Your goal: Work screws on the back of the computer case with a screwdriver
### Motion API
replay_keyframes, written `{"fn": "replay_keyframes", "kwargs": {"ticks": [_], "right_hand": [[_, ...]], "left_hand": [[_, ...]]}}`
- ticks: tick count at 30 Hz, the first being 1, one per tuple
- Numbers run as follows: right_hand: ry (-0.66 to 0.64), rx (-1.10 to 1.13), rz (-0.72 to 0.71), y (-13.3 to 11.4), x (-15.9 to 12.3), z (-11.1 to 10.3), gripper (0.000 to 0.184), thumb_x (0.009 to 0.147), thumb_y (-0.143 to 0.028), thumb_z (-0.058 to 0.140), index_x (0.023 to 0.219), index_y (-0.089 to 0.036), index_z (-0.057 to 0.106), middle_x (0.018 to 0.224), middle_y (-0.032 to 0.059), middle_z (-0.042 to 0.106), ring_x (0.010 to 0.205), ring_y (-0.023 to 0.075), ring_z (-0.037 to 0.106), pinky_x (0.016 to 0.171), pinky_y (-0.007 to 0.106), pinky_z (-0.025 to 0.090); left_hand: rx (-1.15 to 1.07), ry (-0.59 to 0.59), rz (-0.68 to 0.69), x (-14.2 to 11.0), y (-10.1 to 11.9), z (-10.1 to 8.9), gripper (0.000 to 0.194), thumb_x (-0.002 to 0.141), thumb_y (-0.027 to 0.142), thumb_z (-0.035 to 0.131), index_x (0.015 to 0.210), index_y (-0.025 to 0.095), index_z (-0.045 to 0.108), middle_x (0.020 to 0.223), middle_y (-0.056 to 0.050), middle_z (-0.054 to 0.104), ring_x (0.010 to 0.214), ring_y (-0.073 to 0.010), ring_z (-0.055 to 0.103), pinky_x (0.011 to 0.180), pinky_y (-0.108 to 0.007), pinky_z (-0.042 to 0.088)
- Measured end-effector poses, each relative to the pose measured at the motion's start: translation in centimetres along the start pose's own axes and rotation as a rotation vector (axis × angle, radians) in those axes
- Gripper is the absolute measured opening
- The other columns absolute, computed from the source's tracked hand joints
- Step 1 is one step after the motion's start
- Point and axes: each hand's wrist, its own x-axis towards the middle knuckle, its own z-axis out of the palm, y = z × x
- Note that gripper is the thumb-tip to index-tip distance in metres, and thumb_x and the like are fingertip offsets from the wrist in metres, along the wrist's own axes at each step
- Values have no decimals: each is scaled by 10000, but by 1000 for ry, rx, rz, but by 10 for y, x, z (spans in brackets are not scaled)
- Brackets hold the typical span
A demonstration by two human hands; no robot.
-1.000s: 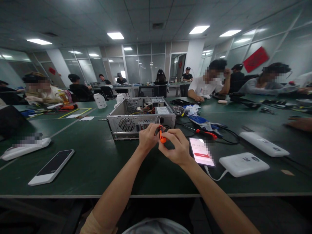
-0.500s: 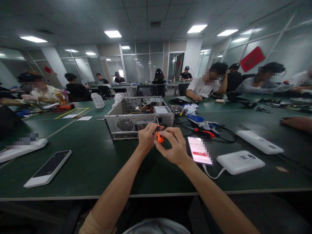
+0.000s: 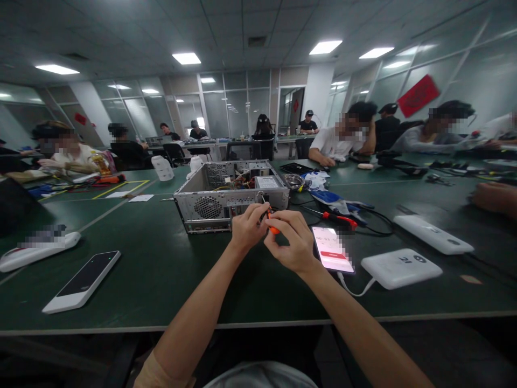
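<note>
An open metal computer case (image 3: 237, 198) lies on the green table in front of me, with cables and a labelled power supply (image 3: 267, 183) inside. A screwdriver (image 3: 273, 229) with an orange and black handle points away from me, its shaft reaching the case's near panel on the right. My right hand (image 3: 294, 241) closes its fingertips around the handle's rear end. My left hand (image 3: 248, 227) pinches the front of the handle near the shaft. Fingers hide part of the handle, and whether the tip sits in a screw is too small to tell.
Right of the case lie a red-and-black screwdriver (image 3: 339, 219), blue-white gloves (image 3: 333, 202), a metal bowl (image 3: 294, 182), a lit phone (image 3: 332, 250) and a white power bank (image 3: 402, 269) cabled to it. A white device (image 3: 83, 283) lies at left. Several people sit around.
The screwdriver's handle end has swung to the right, so the tool is more slanted. Both my hands have shifted slightly right with it.
</note>
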Motion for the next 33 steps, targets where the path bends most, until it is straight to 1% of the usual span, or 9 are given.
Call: {"fn": "replay_keyframes", "kwargs": {"ticks": [5, 8, 12, 15, 18, 21, 24, 29, 33], "right_hand": [[10, -16, 48, -1, 0, 1, 298, 806, -159, 694, 1094, -221, 647, 1044, 102, 642, 965, 245, 637, 800, 404, 579], [21, -27, 98, 0, -2, 2, 270, 834, -220, 720, 1092, -228, 642, 965, 76, 635, 896, 224, 639, 768, 382, 580], [-11, -29, 95, 2, -3, 1, 175, 845, -207, 711, 1009, -231, 657, 931, 64, 653, 865, 211, 657, 745, 359, 583], [-7, -21, 69, 1, -2, 0, 203, 844, -180, 706, 1036, -229, 659, 968, 79, 675, 886, 214, 675, 751, 358, 592], [7, -3, 28, 1, 0, -1, 251, 838, -134, 693, 1068, -223, 647, 993, 88, 690, 915, 220, 680, 783, 372, 597], [-2, 27, -5, 1, 1, 0, 286, 840, -85, 655, 1088, -227, 631, 1024, 84, 704, 966, 221, 684, 831, 388, 595], [-43, 34, -11, 1, 0, 1, 252, 856, -100, 642, 1066, -238, 639, 1059, 84, 698, 1005, 227, 680, 859, 403, 590], [-30, -83, 107, 1, -3, 2, 221, 872, -266, 701, 1081, -221, 646, 1042, 110, 653, 948, 242, 650, 788, 387, 577], [-62, -101, 246, 2, -4, 2, 271, 886, -359, 693, 1086, -194, 615, 847, 45, 665, 723, 184, 646, 654, 300, 534]], "left_hand": [[-31, 60, 17, 0, 2, 1, 232, 1014, 249, 468, 1133, 159, 647, 984, -69, 726, 605, -64, 602, 556, -160, 450], [-33, 80, 11, 0, 1, 3, 193, 1009, 257, 488, 1071, 160, 643, 961, -60, 725, 560, -61, 570, 529, -168, 432], [-42, 74, -25, -1, 0, 5, 171, 1003, 269, 499, 1045, 170, 632, 935, -39, 723, 533, -52, 560, 498, -163, 407], [-57, 20, -31, -1, 2, 2, 244, 1000, 268, 487, 1183, 171, 616, 960, -37, 723, 544, -53, 577, 504, -160, 424], [-42, -34, -1, 0, 3, -2, 333, 1002, 245, 459, 1298, 182, 597, 1037, -59, 728, 654, -73, 640, 570, -157, 471], [-15, -29, -9, 1, 3, -3, 320, 1017, 229, 433, 1270, 184, 624, 1061, -69, 731, 752, -84, 675, 621, -150, 489], [-23, 12, 5, -1, 0, 0, 289, 1021, 240, 440, 1214, 167, 643, 933, -46, 736, 677, -84, 655, 598, -158, 483], [-13, 27, 27, -4, -4, 5, 255, 1009, 236, 457, 1119, 161, 674, 803, -21, 729, 614, -95, 648, 587, -177, 482], [-26, 67, 42, -2, -4, 8, 226, 996, 242, 500, 1081, 142, 683, 727, -14, 708, 566, -97, 631, 551, -180, 453]]}}
